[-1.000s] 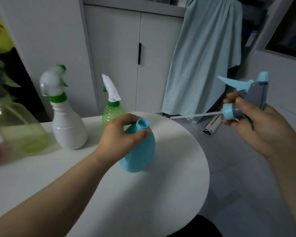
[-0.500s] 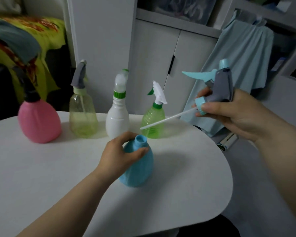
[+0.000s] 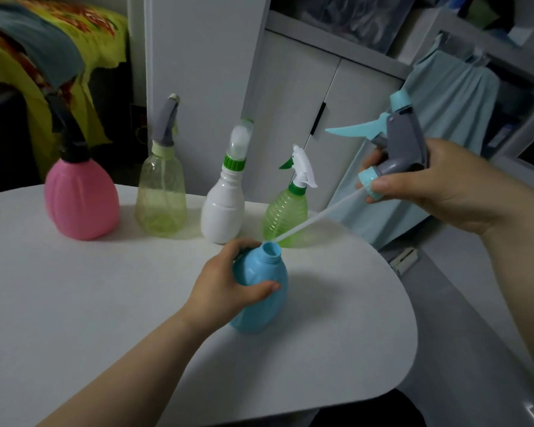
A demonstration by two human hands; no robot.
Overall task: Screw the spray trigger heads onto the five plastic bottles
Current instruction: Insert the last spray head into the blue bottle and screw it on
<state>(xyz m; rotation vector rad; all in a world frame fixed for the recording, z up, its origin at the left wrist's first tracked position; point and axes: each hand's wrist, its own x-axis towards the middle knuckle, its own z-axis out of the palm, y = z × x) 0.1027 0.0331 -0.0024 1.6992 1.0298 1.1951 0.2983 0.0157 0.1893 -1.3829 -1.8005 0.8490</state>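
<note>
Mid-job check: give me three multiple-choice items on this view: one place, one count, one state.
1. Where is the tip of the trigger head's dip tube? A at the blue bottle's mouth; B deep inside it; C pointing straight up.
2. How many bottles already wear heads? A two; B four; C five.
3. The left hand is: A open; B gripping the blue bottle; C curled, empty.
1 A: the tip meets the mouth's rim. 2 B: pink bottle, yellowish bottle, white bottle, green bottle are topped. 3 B: it wraps the body.
</note>
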